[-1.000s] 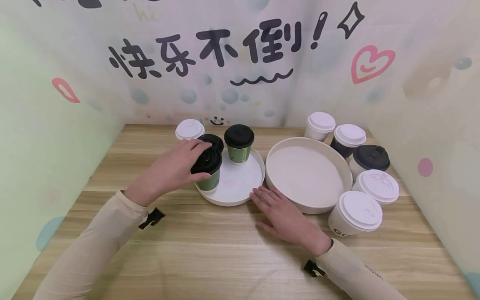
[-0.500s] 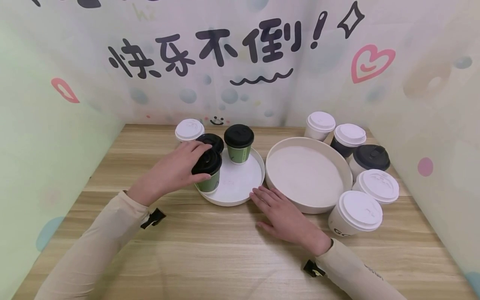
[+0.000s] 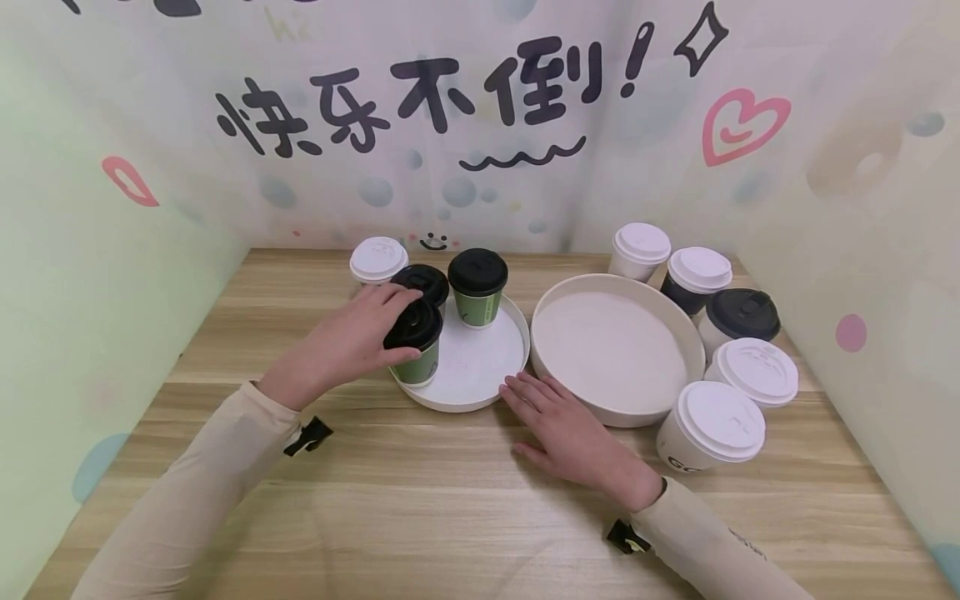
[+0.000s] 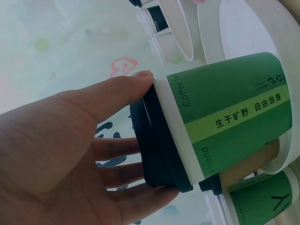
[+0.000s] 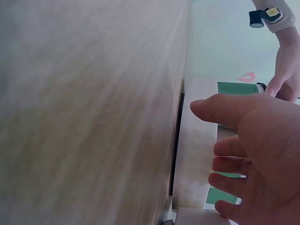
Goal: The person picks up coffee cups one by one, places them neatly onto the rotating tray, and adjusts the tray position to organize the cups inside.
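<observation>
In the head view my left hand holds a green paper coffee cup with a black lid from above. The left wrist view shows the thumb and fingers of that hand on opposite sides of the lid. This cup stands at the left of a round white tray. Close behind it is a second black-lidded cup, partly hidden. Another green cup stands at the tray's back. My right hand has its fingers extended at the tray's front right rim, and appears to touch it.
A larger cream round tray sits right of the white one. Several lidded cups line its right side, among them a white cup and a black-lidded cup. A white-lidded cup stands behind my left hand. A printed backdrop closes off the table's back.
My left hand and the green cup it holds have shifted only very slightly. The right hand and both trays have stayed in place.
</observation>
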The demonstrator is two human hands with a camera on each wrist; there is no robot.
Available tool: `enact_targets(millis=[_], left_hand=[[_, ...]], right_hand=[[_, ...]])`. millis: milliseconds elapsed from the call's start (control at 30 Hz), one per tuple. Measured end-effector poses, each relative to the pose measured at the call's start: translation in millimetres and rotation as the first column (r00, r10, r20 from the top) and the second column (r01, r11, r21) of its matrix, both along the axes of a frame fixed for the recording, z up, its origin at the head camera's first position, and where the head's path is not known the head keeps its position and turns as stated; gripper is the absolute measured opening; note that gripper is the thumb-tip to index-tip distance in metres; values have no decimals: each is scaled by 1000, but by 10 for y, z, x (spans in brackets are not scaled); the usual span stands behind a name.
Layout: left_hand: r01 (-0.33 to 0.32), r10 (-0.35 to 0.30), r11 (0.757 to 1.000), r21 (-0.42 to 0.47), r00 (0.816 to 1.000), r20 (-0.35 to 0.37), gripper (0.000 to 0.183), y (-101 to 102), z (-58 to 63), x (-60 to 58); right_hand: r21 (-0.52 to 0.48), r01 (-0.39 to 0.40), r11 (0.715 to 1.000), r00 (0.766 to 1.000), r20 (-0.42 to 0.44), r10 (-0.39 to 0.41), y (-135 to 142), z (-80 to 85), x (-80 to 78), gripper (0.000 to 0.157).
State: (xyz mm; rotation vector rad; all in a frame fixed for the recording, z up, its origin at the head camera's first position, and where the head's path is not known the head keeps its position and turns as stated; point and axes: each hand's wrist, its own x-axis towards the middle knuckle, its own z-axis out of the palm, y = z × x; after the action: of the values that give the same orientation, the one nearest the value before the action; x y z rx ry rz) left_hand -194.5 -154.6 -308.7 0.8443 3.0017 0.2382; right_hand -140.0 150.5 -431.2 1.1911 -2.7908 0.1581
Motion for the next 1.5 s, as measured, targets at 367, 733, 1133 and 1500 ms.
enact_targets(millis=[367, 733, 1133, 1500], left_hand=[[-1, 1, 1000, -1, 1000, 1, 77, -20, -57, -25], [-5, 5, 1000, 0, 1000, 10, 79, -26, -73, -31], [-22, 21, 1000, 8, 999, 25, 79, -28, -82, -35], [-28, 27, 1000, 10, 999, 26, 81, -27, -84, -26]], right_hand=[[-4, 2, 1000, 1000, 3, -2, -3, 1, 4, 76], [-9, -3, 1000, 1000, -14, 3, -3, 7, 3, 77], [0, -6, 1000, 1000, -24, 6, -2, -3, 6, 76], [6, 2, 1000, 1000, -21, -2, -2, -11, 8, 77]])
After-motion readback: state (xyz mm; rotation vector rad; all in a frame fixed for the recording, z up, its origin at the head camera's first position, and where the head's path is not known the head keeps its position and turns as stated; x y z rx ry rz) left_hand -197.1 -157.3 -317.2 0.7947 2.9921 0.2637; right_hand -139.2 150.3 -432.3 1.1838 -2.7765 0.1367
